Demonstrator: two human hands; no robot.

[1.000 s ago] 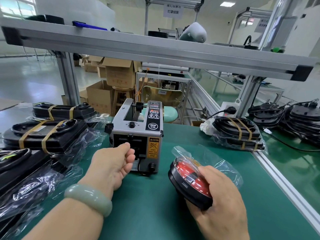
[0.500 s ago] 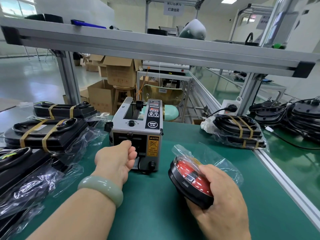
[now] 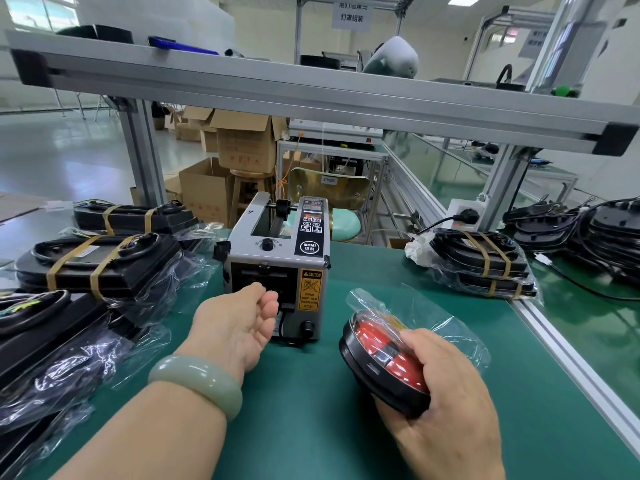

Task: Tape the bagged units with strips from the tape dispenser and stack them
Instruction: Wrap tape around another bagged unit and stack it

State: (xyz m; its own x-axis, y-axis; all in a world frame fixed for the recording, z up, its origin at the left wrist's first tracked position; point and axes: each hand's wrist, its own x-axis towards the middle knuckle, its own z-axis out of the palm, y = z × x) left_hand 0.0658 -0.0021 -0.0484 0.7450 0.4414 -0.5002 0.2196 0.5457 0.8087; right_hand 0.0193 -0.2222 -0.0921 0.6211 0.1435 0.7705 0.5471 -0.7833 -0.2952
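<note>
1. Bagged unit (image 3: 381, 346): a clear plastic bag holds one round unit, red face in a black rim; it sits tilted on the mat, just right of the tape dispenser (image 3: 277, 265); the right hand (image 3: 446, 393) grips it from the near side, fingers curled round the rim.
2. Left hand (image 3: 239, 323) is at the dispenser's front outlet, fingers curled in toward the thumb; whether they pinch a strip, cannot tell; pale green bangle (image 3: 195, 382) on the wrist.
3. Left taped stack (image 3: 100, 263): black units in clear bags, two tan tape bands across; right taped stack (image 3: 485, 268) is bound likewise, at the mat's far right edge; open cardboard boxes (image 3: 242, 143) stand behind the bench, contents not visible.
4. Surface: matte green mat (image 3: 311, 427), edged on the right by an aluminium rail; aluminium shelf beam (image 3: 311, 95) overhead; glossy pale floor (image 3: 69, 161) beyond.
5. Dispenser: grey metal box, black panel, yellow caution label, round black knobs; bag film crinkled and shiny.
</note>
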